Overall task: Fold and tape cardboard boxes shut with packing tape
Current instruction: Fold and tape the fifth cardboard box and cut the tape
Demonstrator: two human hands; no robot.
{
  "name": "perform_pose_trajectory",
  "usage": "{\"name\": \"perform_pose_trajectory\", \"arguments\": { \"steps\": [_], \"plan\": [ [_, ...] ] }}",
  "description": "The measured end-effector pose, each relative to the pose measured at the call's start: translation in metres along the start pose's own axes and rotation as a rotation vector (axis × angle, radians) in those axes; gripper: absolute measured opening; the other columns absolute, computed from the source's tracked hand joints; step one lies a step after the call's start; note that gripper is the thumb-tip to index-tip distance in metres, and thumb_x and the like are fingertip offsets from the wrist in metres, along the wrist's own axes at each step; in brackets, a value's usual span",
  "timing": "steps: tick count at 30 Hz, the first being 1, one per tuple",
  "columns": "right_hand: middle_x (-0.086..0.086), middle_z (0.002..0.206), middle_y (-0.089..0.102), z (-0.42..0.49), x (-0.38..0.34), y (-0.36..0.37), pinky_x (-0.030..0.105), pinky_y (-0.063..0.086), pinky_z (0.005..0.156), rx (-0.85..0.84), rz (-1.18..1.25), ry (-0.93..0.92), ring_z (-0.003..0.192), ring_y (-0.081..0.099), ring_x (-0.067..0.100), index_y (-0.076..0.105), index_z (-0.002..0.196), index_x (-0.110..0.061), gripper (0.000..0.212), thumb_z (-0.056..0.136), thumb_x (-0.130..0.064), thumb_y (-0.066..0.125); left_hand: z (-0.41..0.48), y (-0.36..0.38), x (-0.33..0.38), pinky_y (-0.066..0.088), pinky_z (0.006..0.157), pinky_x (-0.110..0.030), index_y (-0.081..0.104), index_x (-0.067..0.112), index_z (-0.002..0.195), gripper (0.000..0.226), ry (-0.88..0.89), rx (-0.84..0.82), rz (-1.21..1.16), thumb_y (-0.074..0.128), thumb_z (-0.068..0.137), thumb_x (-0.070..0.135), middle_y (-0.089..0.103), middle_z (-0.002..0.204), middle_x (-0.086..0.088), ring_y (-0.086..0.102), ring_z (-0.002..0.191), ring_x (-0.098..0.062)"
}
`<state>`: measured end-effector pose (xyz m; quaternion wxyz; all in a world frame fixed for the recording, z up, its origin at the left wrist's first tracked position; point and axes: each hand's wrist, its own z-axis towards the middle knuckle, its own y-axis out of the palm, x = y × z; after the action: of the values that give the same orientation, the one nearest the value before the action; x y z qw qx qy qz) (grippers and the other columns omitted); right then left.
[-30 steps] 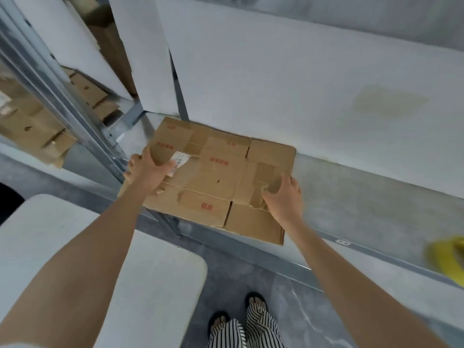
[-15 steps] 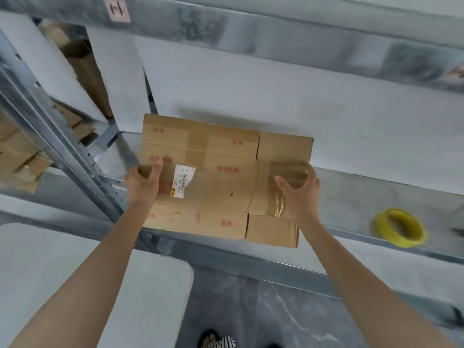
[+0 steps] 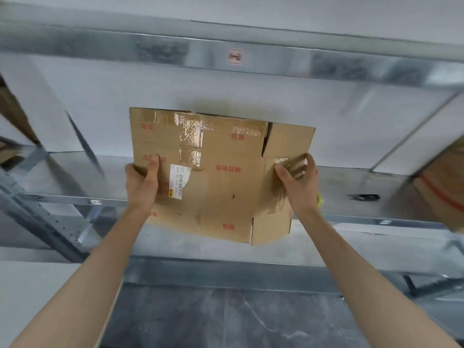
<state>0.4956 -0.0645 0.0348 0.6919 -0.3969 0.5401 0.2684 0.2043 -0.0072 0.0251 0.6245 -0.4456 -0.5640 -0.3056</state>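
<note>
Now we hold the flattened cardboard box [image 3: 221, 177] above the metal shelf [image 3: 364, 242], left hand [image 3: 141, 183] gripping its left edge, right hand [image 3: 298, 182] pinching its right flap. Red characters and a white barcode label [image 3: 180, 180] show, unreadable.

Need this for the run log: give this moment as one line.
flattened box: held up, unopened | left hand: grips its left edge | right hand: grips its right edge
</note>
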Motion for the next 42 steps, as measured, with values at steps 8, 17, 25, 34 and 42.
{"name": "perform_pose_trajectory", "arguments": {
  "steps": [8, 17, 25, 34, 42],
  "plan": [
    [-0.009, 0.145, 0.034, 0.037, 0.025, -0.165, 0.03, 0.039, 0.105, -0.138, 0.098, -0.074, 0.126, 0.041, 0.01, 0.018, 0.15, -0.032, 0.09, 0.078, -0.055, 0.067, -0.13, 0.116, 0.042, 0.04, 0.065, -0.024, 0.041, 0.008, 0.123, 0.054, 0.106, 0.025, -0.039, 0.051, 0.092, 0.051, 0.053, 0.114, 0.003, 0.052, 0.106, -0.017],
    [-0.021, 0.133, 0.044, 0.067, 0.034, -0.281, 0.001, 0.042, 0.083, -0.186, 0.177, -0.162, 0.115, 0.045, -0.016, 0.021, 0.143, -0.041, 0.08, 0.077, -0.058, 0.063, -0.211, 0.216, 0.076, 0.039, 0.074, -0.013, 0.04, 0.005, 0.123, 0.051, 0.198, 0.009, -0.114, 0.054, 0.093, 0.043, 0.053, 0.112, 0.003, 0.052, 0.099, -0.012],
    [-0.006, 0.154, 0.028, 0.089, 0.04, -0.328, 0.031, 0.029, 0.113, -0.035, 0.16, -0.064, 0.139, 0.029, 0.011, 0.007, 0.152, -0.031, 0.094, 0.078, -0.076, 0.045, -0.238, 0.276, 0.084, 0.043, 0.066, -0.002, 0.038, 0.015, 0.112, 0.039, 0.25, -0.069, -0.199, 0.058, 0.091, 0.04, 0.055, 0.109, 0.003, 0.056, 0.092, -0.008],
    [-0.007, 0.153, 0.029, 0.134, 0.064, -0.358, 0.053, 0.024, 0.115, 0.008, 0.134, 0.041, 0.14, 0.028, 0.017, 0.01, 0.148, -0.042, 0.107, 0.059, -0.097, 0.03, -0.254, 0.33, 0.08, 0.05, 0.077, -0.023, 0.037, 0.019, 0.109, 0.041, 0.288, -0.059, -0.199, 0.061, 0.088, 0.045, 0.056, 0.106, 0.003, 0.059, 0.097, -0.013],
    [-0.008, 0.148, 0.035, 0.178, 0.084, -0.387, 0.052, 0.027, 0.114, -0.129, 0.119, 0.016, 0.136, 0.035, 0.017, 0.011, 0.147, -0.043, 0.087, 0.074, -0.086, 0.029, -0.276, 0.378, 0.077, 0.044, 0.072, -0.007, 0.038, 0.004, 0.122, 0.05, 0.281, 0.054, -0.157, 0.057, 0.091, 0.038, 0.053, 0.111, 0.002, 0.054, 0.097, -0.014]
  ]
}}
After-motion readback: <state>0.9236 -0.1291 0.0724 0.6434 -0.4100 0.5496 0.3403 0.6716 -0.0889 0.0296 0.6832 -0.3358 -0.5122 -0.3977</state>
